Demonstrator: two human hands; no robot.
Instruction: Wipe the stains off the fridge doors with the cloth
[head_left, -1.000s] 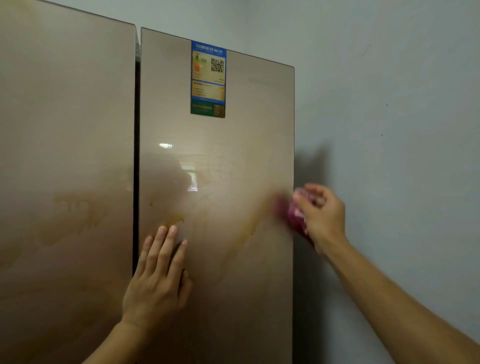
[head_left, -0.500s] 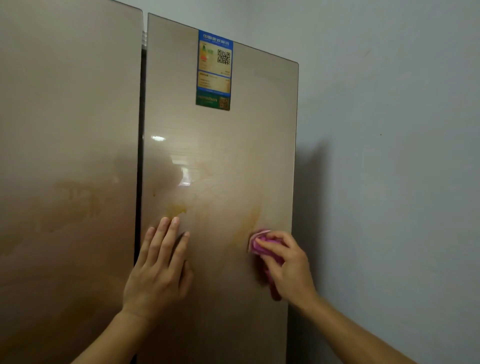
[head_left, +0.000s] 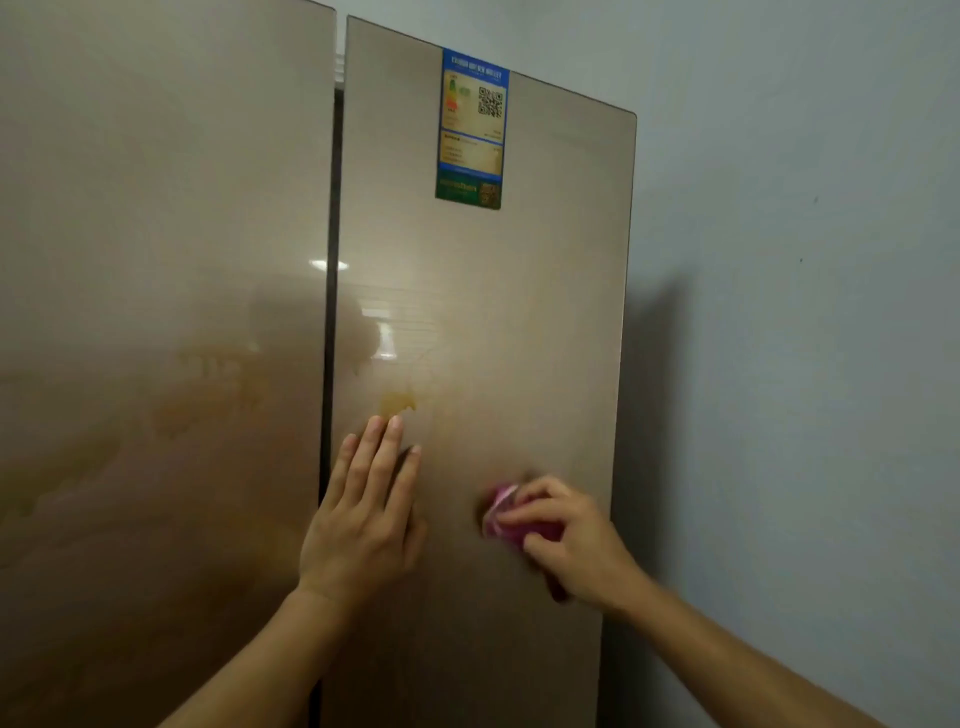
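Two glossy beige fridge doors fill the view: the left door (head_left: 156, 312) and the right door (head_left: 519, 312). A yellowish stain (head_left: 397, 402) sits on the right door just above my left fingertips. Fainter brownish smears (head_left: 218, 395) mark the left door. My left hand (head_left: 363, 519) rests flat on the right door, fingers straight, near the gap between the doors. My right hand (head_left: 566, 540) grips a crumpled pink cloth (head_left: 501, 517) and presses it against the right door, lower right of the left hand. Most of the cloth is hidden under the fingers.
A blue, yellow and green energy label (head_left: 471, 130) is stuck near the top of the right door. A plain grey wall (head_left: 805, 312) stands to the right of the fridge. A dark gap (head_left: 332, 312) runs between the two doors.
My right hand with the cloth swept from the door's right edge down and leftward onto the door face. The streak stain that ran there looks fainter. My left hand stayed in place.
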